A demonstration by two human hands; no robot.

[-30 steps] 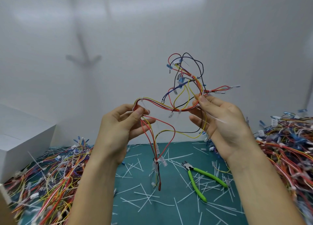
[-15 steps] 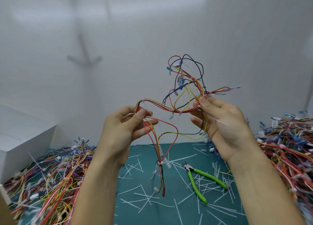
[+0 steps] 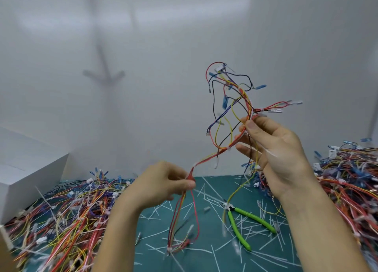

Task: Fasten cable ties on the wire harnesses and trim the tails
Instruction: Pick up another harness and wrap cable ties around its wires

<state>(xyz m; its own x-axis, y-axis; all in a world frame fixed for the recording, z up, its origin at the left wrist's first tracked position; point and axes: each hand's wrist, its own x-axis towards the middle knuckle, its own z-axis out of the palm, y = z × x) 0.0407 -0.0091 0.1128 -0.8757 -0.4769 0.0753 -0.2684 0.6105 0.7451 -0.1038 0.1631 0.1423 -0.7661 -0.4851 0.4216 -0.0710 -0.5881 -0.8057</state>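
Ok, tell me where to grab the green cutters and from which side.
Take the green cutters by their two handles, coming down from above on the near right. They lie flat on the mat, handles splayed toward you, jaws pointing away.

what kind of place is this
Probably a wire-harness assembly bench: a heap of harnesses on the left, trimmed tie tails strewn over the teal mat, and green-handled cutters.

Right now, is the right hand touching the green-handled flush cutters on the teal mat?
Apart. Head view: the right hand pinches the multicoloured wire harness aloft; the cutters lie on the mat.
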